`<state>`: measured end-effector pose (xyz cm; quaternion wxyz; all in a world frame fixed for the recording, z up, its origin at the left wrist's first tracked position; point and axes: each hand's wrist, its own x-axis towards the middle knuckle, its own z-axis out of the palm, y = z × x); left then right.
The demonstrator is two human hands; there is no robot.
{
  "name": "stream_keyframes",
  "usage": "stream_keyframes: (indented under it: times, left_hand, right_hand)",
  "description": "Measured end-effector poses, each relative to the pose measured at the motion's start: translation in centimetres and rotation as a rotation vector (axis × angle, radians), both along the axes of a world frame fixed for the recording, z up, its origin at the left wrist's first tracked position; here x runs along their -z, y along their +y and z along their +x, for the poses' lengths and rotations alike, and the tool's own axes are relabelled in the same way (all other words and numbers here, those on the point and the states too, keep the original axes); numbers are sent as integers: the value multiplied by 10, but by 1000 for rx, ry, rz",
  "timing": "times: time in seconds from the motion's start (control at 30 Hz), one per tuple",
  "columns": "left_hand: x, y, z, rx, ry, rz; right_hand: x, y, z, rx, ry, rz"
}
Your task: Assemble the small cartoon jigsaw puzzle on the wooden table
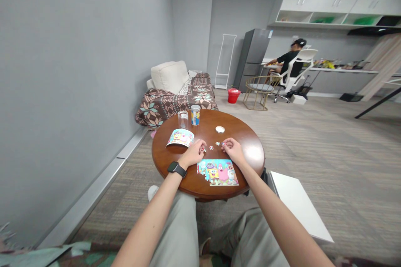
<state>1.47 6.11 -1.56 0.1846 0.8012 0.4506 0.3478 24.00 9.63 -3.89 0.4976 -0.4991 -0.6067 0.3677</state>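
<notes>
A partly joined jigsaw puzzle (223, 173) of bright cartoon figures lies near the front of the round wooden table (250, 133), its lower-left corner open. My left hand (194, 153), with a dark watch on the wrist, is closed just above the puzzle's upper left; a small puzzle piece (204, 150) shows at its fingertips. To the right, my right hand (233, 149) pinches another puzzle piece (223, 144) between thumb and finger. Between the hands lie two loose pieces, one pinkish (211, 147) and one pale green (218, 144). A curved picture sheet (181, 137) stands behind my left hand.
At the table's back are a clear glass (183, 120), a blue-and-yellow can (195, 116) and a round lid (220, 129). A white box-like surface (300, 204) sits to the right. Farther off are a covered sofa (178, 96), a red bucket (233, 96) and a seated person (290, 60).
</notes>
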Motion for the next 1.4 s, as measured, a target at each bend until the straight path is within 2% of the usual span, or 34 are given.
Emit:
stream_keyframes:
  times: [0.2, 0.3, 0.43, 0.57, 0.87, 1.1, 1.4]
  left_hand:
    - [2, 2, 1, -2, -19, -20]
    - [2, 3, 2, -2, -24, -27]
    - [0, 3, 1, 8, -23, -6]
    - [1, 2, 0, 18, -23, 15]
    - [3, 4, 0, -8, -10, 35]
    - [3, 5, 0, 2, -3, 18]
    - [-1, 4, 0, 8, 7, 4]
  right_hand:
    - [-2, -2, 0, 15, -5, 23]
    - [-4, -3, 1, 41, -74, 26]
    - [-5, -2, 4, 83, -204, 91]
    - [-4, -1, 4, 101, -225, 158]
    - [-7, -2, 3, 96, -187, 100]
    - [-4, -1, 4, 107, -190, 110]
    - [-1, -1, 5, 45, -131, 52]
